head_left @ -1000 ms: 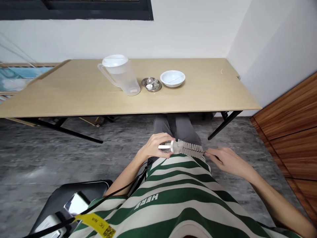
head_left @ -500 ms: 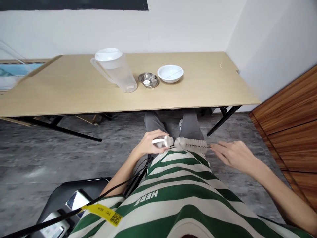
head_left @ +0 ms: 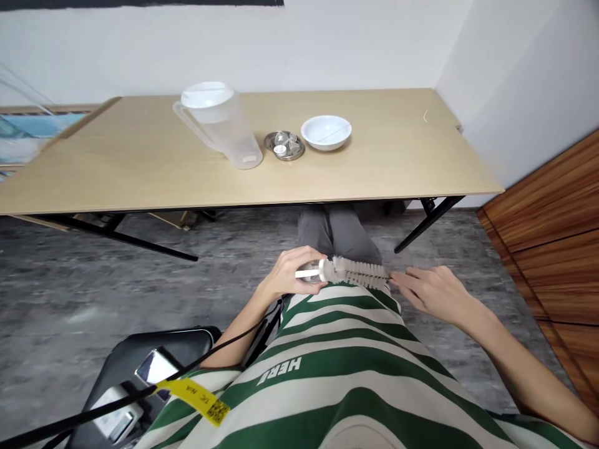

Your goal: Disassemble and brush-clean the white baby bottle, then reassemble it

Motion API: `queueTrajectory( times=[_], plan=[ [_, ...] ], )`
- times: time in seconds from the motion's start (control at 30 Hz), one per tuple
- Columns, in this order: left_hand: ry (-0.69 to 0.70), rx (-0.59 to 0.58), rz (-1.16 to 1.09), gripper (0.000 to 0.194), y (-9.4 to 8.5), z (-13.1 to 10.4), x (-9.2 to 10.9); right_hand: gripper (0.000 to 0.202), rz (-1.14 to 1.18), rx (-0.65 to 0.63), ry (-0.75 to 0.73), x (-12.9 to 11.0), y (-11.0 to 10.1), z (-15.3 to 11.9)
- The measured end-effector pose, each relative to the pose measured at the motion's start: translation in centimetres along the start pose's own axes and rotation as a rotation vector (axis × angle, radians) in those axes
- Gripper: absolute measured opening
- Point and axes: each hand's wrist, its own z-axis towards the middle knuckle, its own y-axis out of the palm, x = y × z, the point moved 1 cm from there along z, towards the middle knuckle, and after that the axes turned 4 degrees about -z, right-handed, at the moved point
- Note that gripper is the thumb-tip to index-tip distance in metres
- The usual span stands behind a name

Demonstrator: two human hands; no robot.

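Observation:
My left hand [head_left: 294, 271] is wrapped round a small clear bottle [head_left: 311, 272] with a white strip along its side and a white rim turned to the right. Between finger and thumb, my right hand [head_left: 428, 290] pinches the thin stem of a bottle brush [head_left: 362, 272]. The brush lies level above my lap, its whitish bristles pointing left. Its tip meets the bottle's mouth; whether any bristles are inside, I cannot tell.
On the table [head_left: 397, 168] stand a lidded pitcher [head_left: 229, 128], a metal dish [head_left: 291, 157] with small clear and white parts, and a white bowl [head_left: 326, 133]. A black chair [head_left: 163, 340] at lower left holds devices. A cable with a yellow tag [head_left: 196, 399] crosses my left side.
The small gap between brush and bottle has closed, with the brush tip now at the bottle's mouth. My left hand has shifted slightly right, and my right hand slightly left.

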Motion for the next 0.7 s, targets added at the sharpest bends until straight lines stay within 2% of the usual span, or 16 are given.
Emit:
queueTrajectory(
  times=[0.13, 0.27, 0.4, 0.47, 0.53, 0.7],
  plan=[
    [-0.060, -0.064, 0.027, 0.041, 0.3, -0.1, -0.5, 0.025, -0.121, 0.064, -0.066, 0.0, 1.1, 0.0],
    [-0.126, -0.156, -0.038, 0.040, 0.7, -0.7, -1.3, 0.034, -0.244, 0.179, -0.140, -0.3, 2.2, -0.2],
    [-0.162, -0.232, -0.102, 0.039, 1.2, -1.0, -2.0, 0.033, -0.246, 0.216, -0.143, -0.5, 2.8, -0.2],
    [-0.148, -0.211, -0.094, 0.039, 1.2, -1.0, -2.3, 0.026, -0.191, 0.182, -0.093, -0.4, 3.0, 0.0],
    [-0.105, -0.164, -0.062, 0.040, 1.1, -0.7, -2.3, 0.021, -0.102, 0.095, -0.021, -0.4, 3.1, 0.3],
    [0.037, -0.102, 0.066, 0.042, 0.9, -0.1, -1.8, 0.042, 0.207, -0.209, 0.115, -0.1, 1.8, 1.1]
  ],
)
